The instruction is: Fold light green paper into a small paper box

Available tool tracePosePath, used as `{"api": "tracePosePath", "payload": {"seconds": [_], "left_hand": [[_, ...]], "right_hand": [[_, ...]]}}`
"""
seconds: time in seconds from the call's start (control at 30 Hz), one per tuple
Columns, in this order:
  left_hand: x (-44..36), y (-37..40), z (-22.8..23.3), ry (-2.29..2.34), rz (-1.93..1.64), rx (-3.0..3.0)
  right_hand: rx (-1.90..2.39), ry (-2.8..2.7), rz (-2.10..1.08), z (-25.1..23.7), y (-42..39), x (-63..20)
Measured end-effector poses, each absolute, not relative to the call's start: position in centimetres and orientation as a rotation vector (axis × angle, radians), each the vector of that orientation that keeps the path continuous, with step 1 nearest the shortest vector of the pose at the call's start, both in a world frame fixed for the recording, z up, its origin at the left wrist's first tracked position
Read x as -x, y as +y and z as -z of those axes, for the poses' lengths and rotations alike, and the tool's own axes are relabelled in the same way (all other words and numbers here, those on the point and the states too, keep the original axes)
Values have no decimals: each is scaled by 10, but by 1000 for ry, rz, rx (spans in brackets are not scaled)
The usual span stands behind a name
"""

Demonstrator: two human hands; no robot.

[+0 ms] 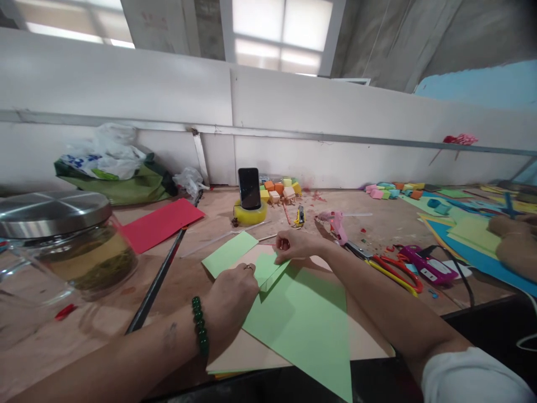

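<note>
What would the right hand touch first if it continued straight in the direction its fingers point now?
The right hand points left across the green paper. The thin white stick lying just beyond the paper's folded edge probably comes first, then the black rod. Depth is unclear, so this is a guess.
</note>
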State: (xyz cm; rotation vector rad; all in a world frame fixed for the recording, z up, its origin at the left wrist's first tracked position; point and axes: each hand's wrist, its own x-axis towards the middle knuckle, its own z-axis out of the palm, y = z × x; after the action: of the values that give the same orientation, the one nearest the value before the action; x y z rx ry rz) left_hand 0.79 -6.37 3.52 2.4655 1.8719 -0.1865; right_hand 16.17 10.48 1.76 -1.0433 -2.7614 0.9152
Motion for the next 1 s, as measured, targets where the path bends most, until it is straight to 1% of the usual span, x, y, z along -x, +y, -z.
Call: {"api": "tracePosePath", "payload": {"seconds": [0.13,0.23,0.43,0.57,0.63,0.73,0.8,0.87,1.0], "left_hand": [[-10,-66,-35,1894,265,-2454],[-10,-68,-34,1938,229,-2441],[-1,-61,-21,1885,-84,-2572],[7,-52,-15,1871,-121,-2577],[10,-49,-15,1900,-194,-2572],[16,-46,-16,1977,-405,-2580],[21,-44,-15,2030,-564,-2559],[26,-41,-14,2052,-722,-2517],[33,-33,-9,1946,-1073,-2342]], "right_hand": [[1081,-2813,-882,-20,106,-160],[1101,-2846,-867,-24,107,-163],[1052,-2833,-816,-25,102,-167],[1001,-2788,-811,-21,99,-164],[989,-2721,-787,-19,97,-162],[1009,-2532,-769,-19,93,-158],[1026,-2378,-848,-19,91,-156],[1023,-2245,-1002,-17,90,-154],[801,-2058,-1482,-9,93,-152]]}}
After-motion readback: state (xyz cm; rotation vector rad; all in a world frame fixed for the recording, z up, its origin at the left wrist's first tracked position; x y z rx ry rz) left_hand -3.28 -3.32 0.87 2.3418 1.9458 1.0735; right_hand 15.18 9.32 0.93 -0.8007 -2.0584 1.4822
